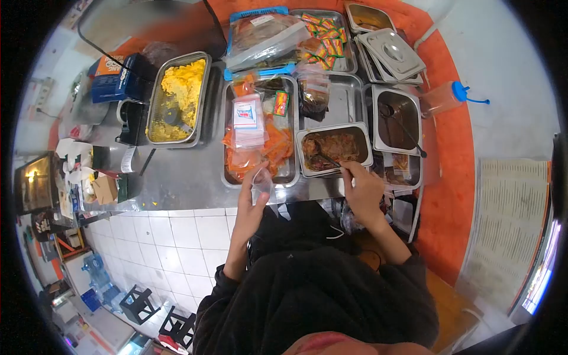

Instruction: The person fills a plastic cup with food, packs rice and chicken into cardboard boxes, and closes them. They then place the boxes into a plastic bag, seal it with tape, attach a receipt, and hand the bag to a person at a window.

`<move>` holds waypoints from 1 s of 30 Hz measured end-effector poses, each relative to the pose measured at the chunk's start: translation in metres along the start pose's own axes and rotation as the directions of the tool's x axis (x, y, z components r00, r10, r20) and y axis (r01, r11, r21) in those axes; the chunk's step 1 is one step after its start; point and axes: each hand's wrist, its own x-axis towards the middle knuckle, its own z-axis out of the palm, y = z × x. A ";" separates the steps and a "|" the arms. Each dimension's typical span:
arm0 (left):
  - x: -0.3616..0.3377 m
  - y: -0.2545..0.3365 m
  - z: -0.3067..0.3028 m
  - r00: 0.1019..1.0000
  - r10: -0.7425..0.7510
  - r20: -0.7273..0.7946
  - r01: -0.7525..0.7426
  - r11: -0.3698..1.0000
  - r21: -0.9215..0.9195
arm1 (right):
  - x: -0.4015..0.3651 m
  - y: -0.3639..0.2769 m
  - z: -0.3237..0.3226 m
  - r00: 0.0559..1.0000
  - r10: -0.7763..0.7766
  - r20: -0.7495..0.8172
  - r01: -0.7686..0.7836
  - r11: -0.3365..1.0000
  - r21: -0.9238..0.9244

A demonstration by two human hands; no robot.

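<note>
Our left hand (249, 201) curls fingers and thumb around a clear bag (262, 184) (likely light, limp, slippery; best held by its rim) while our right hand (363, 194) pinches a spoon (330, 160).

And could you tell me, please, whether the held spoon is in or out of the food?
In: the right hand holds the spoon by its handle, and its far end dips into the food.

Tabletop (171, 180) is looking like smooth, kinda shiny metal, and the lids (393, 58) and meat pan (368, 143) are showing bright metal too. That clear bag (262, 186) is coming across as thin, glossy plastic, the squeeze bottle (441, 103) as translucent plastic. Dark top (319, 296) is reading as matt cloth, while the floor tiles (183, 234) are gleaming.
</note>
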 end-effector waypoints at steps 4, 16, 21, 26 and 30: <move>0.013 0.006 0.014 0.999 0.044 -0.015 -0.042 0.992 0.117 | -0.008 0.018 0.004 0.957 0.282 0.073 -0.289 0.892 0.348; 0.075 0.019 0.036 0.962 0.226 0.153 -0.272 0.843 0.464 | -0.001 0.053 -0.024 0.908 0.295 0.297 -0.417 0.580 0.700; 0.073 0.015 0.046 0.965 0.221 0.144 -0.261 0.711 0.653 | 0.007 0.036 -0.038 0.947 0.214 0.240 -0.322 0.629 0.707; 0.073 0.005 0.050 0.938 0.321 0.131 -0.318 0.642 0.697 | 0.010 0.026 -0.039 0.950 0.223 0.219 -0.305 0.810 0.500; 0.072 0.005 0.053 0.930 0.342 0.132 -0.314 0.557 0.769 | 0.014 0.014 -0.047 0.985 0.140 0.099 -0.166 0.920 0.356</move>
